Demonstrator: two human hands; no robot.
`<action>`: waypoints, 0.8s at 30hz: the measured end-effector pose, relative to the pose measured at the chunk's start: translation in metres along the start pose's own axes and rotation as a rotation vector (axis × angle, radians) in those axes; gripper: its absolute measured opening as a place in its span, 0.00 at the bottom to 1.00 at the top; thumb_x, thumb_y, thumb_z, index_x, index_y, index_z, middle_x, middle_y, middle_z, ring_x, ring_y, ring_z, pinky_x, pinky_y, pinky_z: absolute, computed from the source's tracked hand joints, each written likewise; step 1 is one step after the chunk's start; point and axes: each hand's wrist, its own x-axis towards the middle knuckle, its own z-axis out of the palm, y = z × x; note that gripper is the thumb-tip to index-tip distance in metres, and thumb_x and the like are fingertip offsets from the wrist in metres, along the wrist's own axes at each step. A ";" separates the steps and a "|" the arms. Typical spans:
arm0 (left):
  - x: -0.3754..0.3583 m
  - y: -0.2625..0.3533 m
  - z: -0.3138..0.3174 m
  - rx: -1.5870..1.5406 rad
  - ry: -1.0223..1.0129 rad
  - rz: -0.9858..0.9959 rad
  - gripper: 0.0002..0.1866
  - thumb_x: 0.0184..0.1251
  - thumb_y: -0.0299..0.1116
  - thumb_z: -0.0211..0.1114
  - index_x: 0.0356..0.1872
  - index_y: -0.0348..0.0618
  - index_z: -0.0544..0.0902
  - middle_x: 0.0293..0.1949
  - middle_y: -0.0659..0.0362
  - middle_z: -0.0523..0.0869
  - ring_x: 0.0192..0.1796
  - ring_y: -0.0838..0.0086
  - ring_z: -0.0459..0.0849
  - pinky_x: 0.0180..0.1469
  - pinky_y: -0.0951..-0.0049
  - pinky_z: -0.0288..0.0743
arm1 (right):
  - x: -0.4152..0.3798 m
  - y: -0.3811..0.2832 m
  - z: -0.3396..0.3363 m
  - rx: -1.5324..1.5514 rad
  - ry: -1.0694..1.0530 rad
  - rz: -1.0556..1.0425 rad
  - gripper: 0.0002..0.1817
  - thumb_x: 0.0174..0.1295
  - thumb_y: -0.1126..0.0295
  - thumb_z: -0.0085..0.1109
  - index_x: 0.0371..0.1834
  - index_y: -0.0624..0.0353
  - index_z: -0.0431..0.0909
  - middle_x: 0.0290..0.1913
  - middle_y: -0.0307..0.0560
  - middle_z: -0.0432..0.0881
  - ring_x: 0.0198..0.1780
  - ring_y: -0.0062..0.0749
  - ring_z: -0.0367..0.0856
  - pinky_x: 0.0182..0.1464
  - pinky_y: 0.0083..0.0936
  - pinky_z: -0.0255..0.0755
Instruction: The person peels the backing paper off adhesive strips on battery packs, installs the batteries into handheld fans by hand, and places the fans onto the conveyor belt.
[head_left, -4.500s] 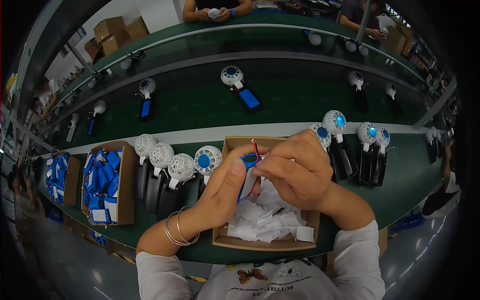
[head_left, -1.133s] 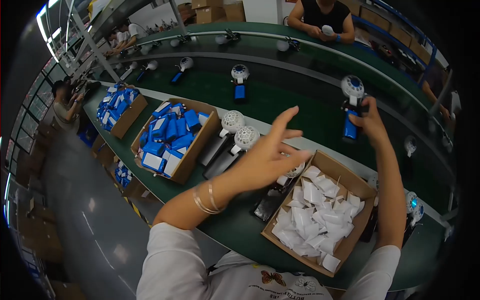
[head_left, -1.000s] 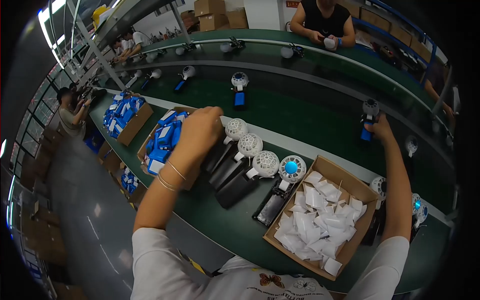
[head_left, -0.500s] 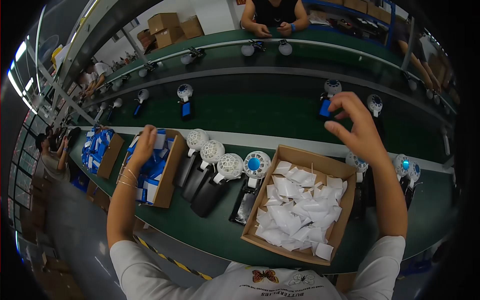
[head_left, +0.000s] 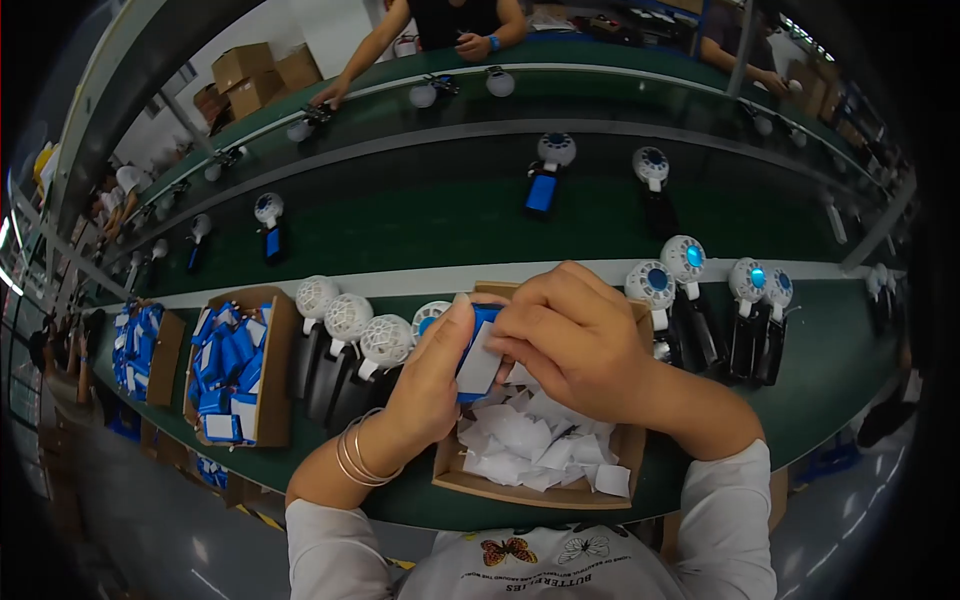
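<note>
My left hand (head_left: 430,380) is closed around a blue rectangular battery pack (head_left: 482,318), held up in front of me. A white paper (head_left: 477,372) covers the pack's face towards me. Fingers of my right hand (head_left: 585,345) are pinched at the upper right edge of that paper; their tips partly hide the contact. Below both hands stands a cardboard box (head_left: 530,494) with many loose white paper pieces (head_left: 540,440) in it. Left of my left hand, fans with white round mesh heads (head_left: 386,341) and black handles lie in a row.
Cardboard boxes (head_left: 274,390) of blue packs stand at the left. More fans (head_left: 686,258) with blue centres lie right of the paper box. Beyond a pale rail, fans (head_left: 556,150) rest on the green belt (head_left: 400,215). Across it, a person (head_left: 460,25) reaches out an arm.
My left hand has come from the box of blue packs to the middle, with a pack. My right hand has moved down from above the belt to the pack. The view has shifted.
</note>
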 end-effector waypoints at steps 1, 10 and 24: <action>0.004 -0.004 0.004 -0.015 -0.025 -0.010 0.23 0.71 0.51 0.37 0.47 0.42 0.69 0.33 0.61 0.75 0.31 0.80 0.73 0.33 0.81 0.69 | -0.004 0.003 -0.002 -0.018 0.015 -0.013 0.12 0.39 0.77 0.68 0.28 0.62 0.77 0.27 0.43 0.74 0.26 0.31 0.72 0.25 0.22 0.65; 0.007 -0.011 0.014 0.275 -0.087 0.009 0.23 0.72 0.50 0.33 0.47 0.41 0.68 0.35 0.60 0.74 0.34 0.81 0.72 0.37 0.80 0.69 | -0.019 0.011 -0.007 0.074 0.068 0.014 0.10 0.38 0.78 0.65 0.25 0.60 0.76 0.27 0.43 0.73 0.26 0.32 0.70 0.26 0.22 0.64; 0.049 0.001 0.044 -0.393 0.102 -0.063 0.28 0.69 0.55 0.32 0.47 0.39 0.66 0.52 0.45 0.73 0.54 0.62 0.75 0.58 0.64 0.68 | -0.028 0.023 -0.037 -0.153 0.032 -0.010 0.18 0.39 0.74 0.65 0.37 0.63 0.74 0.40 0.50 0.74 0.42 0.41 0.75 0.41 0.27 0.71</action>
